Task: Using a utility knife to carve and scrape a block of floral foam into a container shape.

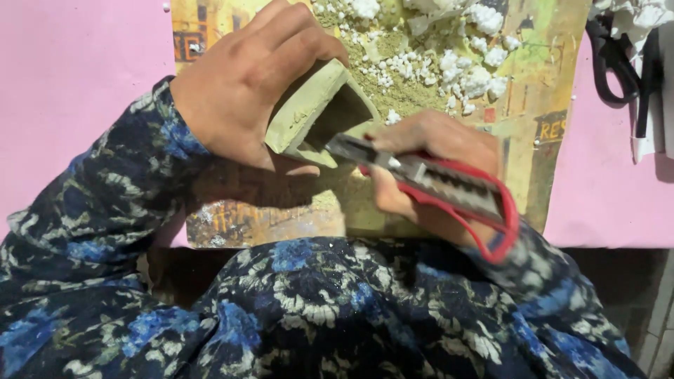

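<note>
Pink cloth covers the table (67, 77), and over it lies a worn printed paper sheet in yellows and browns (544, 84), reaching from the far edge down to the near edge where my lap begins. I'm watching my left hand (242, 88) clamp down over a hollow grey-green foam block (309, 112), fingers curled tight across its top, thumb underneath. It sits tilted near the middle of the sheet, open side turned toward my right hand (428, 151).

My right hand is wrapped closed around a red-handled utility knife with a grey metal body (439, 184), blade tip touching the lower lip of the block's hollow. The knife is blurred, so I can't tell how deep the blade sits.

To carve this well, I judge the stroke should be shallow and drawn along the wall, not levered, since the foam looks crumbly. My left thumb lies just beside the blade's line; I'd want it tucked clear. A steady grip on top should stop the block from rolling.

Beyond the block, toward the far edge, green dust and white foam crumbs (449, 63) are heaped on the sheet. Black-handled scissors (618, 67) rest at the far right corner, beside crumpled white paper (642, 14).
</note>
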